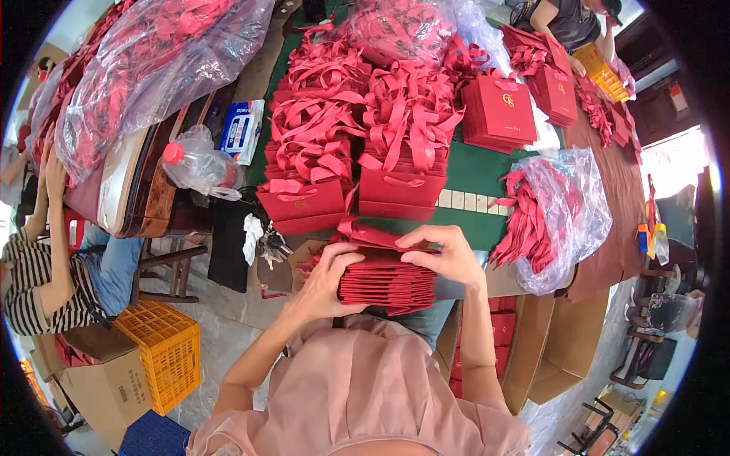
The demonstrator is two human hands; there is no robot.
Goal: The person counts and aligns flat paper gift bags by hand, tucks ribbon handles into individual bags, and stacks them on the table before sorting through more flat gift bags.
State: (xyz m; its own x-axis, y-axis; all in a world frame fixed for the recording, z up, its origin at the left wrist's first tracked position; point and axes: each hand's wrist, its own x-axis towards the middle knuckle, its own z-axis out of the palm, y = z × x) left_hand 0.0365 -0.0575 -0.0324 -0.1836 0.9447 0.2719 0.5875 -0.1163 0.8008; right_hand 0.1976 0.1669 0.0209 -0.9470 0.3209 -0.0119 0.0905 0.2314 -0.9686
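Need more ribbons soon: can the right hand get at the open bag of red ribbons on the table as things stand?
Probably yes. The bag of red ribbons lies open just beyond the right hand, nothing between them; but that hand is busy holding the stack of folded red bags.

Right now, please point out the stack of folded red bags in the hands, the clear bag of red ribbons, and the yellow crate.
stack of folded red bags (pixel 384 281), head view, front edge.
clear bag of red ribbons (pixel 559 216), head view, middle.
yellow crate (pixel 163 353), head view, side wall.
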